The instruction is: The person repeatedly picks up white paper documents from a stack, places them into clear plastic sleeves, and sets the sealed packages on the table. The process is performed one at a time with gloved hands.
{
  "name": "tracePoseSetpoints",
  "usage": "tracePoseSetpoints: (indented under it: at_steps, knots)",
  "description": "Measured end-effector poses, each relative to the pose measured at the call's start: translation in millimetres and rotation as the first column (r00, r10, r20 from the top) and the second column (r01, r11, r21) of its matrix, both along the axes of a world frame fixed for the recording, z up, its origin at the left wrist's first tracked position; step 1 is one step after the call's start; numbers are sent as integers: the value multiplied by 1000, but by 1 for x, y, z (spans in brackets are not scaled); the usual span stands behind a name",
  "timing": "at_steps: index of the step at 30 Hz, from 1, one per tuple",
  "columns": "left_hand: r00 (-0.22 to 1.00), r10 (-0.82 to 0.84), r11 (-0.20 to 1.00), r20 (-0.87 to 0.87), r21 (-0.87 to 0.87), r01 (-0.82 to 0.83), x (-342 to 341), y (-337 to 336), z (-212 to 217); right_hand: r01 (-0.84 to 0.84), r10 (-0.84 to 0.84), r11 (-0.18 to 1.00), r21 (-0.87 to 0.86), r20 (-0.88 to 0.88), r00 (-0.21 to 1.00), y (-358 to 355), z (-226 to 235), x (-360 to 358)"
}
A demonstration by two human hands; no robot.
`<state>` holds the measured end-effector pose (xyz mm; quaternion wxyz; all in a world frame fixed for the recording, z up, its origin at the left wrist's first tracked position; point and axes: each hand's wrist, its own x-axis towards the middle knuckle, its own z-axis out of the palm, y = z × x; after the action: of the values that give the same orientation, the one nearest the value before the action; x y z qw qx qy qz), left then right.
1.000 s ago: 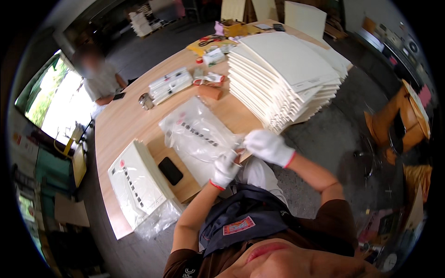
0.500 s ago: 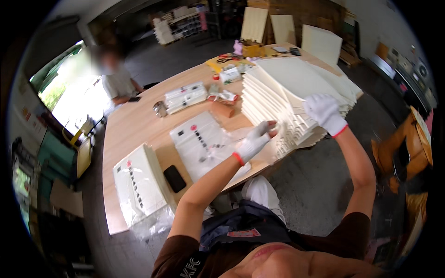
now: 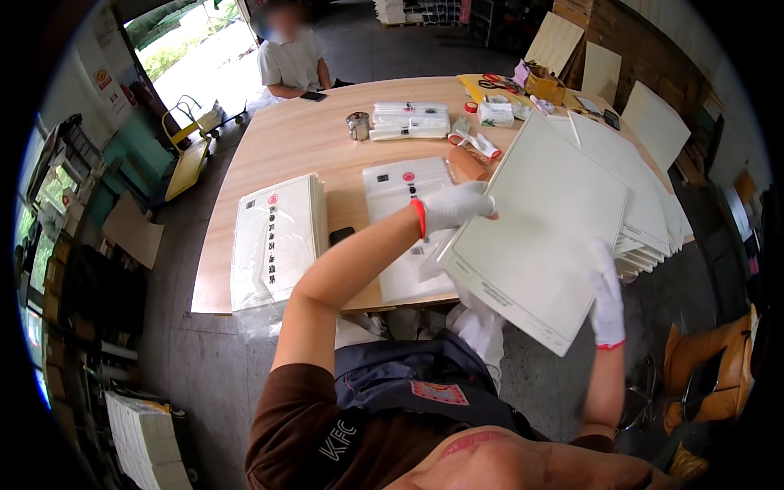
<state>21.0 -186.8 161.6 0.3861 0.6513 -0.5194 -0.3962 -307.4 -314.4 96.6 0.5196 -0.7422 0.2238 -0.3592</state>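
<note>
A large white paper sheet [image 3: 543, 220], perhaps several together, is tilted above the table's front right part, faint print along its lower edge. My left hand [image 3: 459, 206], in a white glove with bare fingertips, is closed on its left edge. At its lower right edge my gloved right hand [image 3: 606, 302] grips it, the fingers partly blurred. Behind the sheet is a fanned stack of white paper [image 3: 641, 184]. Left of the sheet, printed clear plastic bags [image 3: 398, 181] lie flat, partly behind my left hand. Farther left stands a pile of bagged white paper [image 3: 255, 245].
On the table [image 3: 278, 147] are a dark phone [image 3: 341, 235], a metal cup [image 3: 358, 126], wrapped packs [image 3: 408, 120], a brown block [image 3: 468, 163] and a yellow box [image 3: 543, 85]. A person [image 3: 290, 61] sits at the far edge. A brown chair [image 3: 706, 367] stands at right.
The sheet has come off the stack and moved left toward me, between both hands. My left hand has closed on its edge; my right hand has come down nearer. The view has shifted too.
</note>
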Motion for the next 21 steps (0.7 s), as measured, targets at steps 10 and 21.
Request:
tracePoseSetpoints:
  at_steps: [10,21]
  knots:
    - [872,46,935,488,-327,134,-91,50,-83,276,-425,761,-588,-130,896,44,-53,99]
    - [906,64,948,-419,-257,-186,97,61,-81,-398,-223,341,-852,-484,846,68,-12,70]
